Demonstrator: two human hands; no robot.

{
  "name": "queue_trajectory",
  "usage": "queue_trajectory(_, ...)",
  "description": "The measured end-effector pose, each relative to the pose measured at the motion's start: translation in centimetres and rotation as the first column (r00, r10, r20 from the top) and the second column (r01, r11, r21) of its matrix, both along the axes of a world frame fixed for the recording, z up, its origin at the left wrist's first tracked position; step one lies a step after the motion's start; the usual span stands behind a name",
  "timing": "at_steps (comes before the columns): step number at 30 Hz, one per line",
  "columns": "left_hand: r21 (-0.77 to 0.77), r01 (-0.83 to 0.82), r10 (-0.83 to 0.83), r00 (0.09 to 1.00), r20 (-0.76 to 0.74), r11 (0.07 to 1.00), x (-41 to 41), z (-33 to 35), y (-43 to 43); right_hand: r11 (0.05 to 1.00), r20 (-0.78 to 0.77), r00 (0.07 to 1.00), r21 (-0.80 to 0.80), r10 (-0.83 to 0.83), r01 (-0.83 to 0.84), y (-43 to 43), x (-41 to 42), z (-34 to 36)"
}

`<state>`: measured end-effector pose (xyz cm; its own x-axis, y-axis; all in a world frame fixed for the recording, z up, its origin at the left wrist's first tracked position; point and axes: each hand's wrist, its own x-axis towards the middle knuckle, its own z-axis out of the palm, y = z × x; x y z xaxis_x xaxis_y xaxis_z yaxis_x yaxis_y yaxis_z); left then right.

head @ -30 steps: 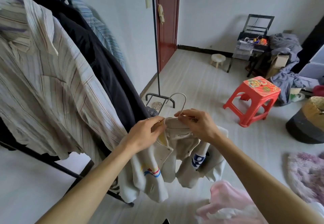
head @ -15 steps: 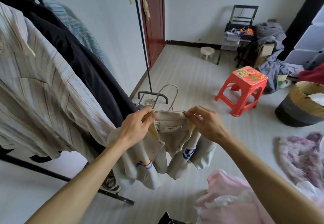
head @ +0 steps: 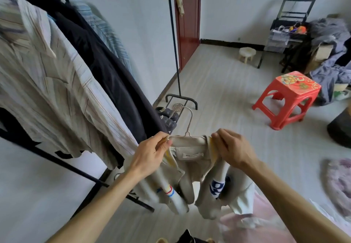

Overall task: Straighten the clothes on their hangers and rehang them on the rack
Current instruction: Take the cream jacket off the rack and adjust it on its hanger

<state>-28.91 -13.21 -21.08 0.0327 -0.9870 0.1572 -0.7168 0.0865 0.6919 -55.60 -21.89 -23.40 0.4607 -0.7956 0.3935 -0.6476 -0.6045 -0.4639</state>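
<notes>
Two grips, head view: left grip (head: pixel 150 153) and right grip (head: pixel 231 149) each pinch the cream jacket (head: pixel 190 159) at its collar ends, in mid-air. Its hanger (head: pixel 190 121) lies crosswise between them, hook pointing away; the rack (head: pixel 173 43) stands leftward, nearer the left grip.

1. The left hand (head: pixel 150 153) is pinching one shoulder of a cream jacket (head: pixel 190 170) on a wire hanger (head: pixel 187 134).
2. The right hand (head: pixel 231 149) is gripping the other shoulder.
3. A striped shirt (head: pixel 57 83) and a dark coat (head: pixel 106 75) are hanging on the rack (head: pixel 66 163) at the left.
4. A red stool (head: pixel 290 98) is standing toward the floor's right edge.
</notes>
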Motion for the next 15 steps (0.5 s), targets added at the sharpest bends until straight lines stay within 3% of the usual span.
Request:
queue_trajectory(3,0.032,-0.096,0.097,0.995,-0.034,0.995,0.6,-1.0,2.5,0.994,-0.101,0.994,0.100,0.049,-0.039,-0.2,-0.7,-0.3)
queue_trajectory(8,0.030,-0.312,0.313,0.945,-0.097,0.950,0.7,-2.4,6.1,0.931,-0.168,0.929,0.221,0.329,-0.290,-0.8,2.0,-1.5)
queue_trajectory(11,0.023,-0.428,0.428,0.899,-0.093,0.903,1.3,-1.9,7.8,0.884,-0.145,0.904,0.317,0.402,-0.343,-0.4,4.7,-1.5)
queue_trajectory(15,-0.056,-0.585,0.582,0.811,-0.063,0.809,3.5,-0.3,9.6,0.844,-0.034,0.879,0.301,0.475,-0.444,1.1,8.1,1.6)
